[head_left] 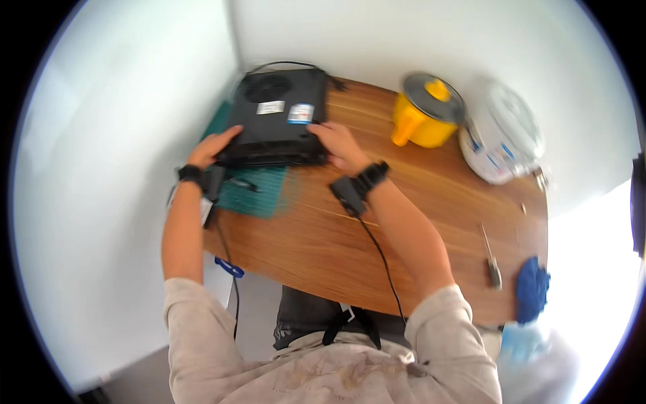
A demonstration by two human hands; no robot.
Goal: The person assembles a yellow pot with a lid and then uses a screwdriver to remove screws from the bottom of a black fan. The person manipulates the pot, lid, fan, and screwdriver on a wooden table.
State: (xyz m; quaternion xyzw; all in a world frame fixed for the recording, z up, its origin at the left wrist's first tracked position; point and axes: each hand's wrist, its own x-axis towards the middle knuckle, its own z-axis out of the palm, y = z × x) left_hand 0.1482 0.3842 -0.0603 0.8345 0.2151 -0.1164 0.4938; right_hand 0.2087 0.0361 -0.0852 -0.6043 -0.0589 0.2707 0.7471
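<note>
Flat black appliance (269, 131), seemingly underside up

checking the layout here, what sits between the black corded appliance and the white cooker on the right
The head view shows a yellow lidded pot between the black corded appliance and white cooker; wooden tabletop shows left of the pot.

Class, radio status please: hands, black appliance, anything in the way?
Left hand, right hand gripping black appliance at opposite sides. Appliance hides part of green mat. Black cord behind, possible snag.
</note>
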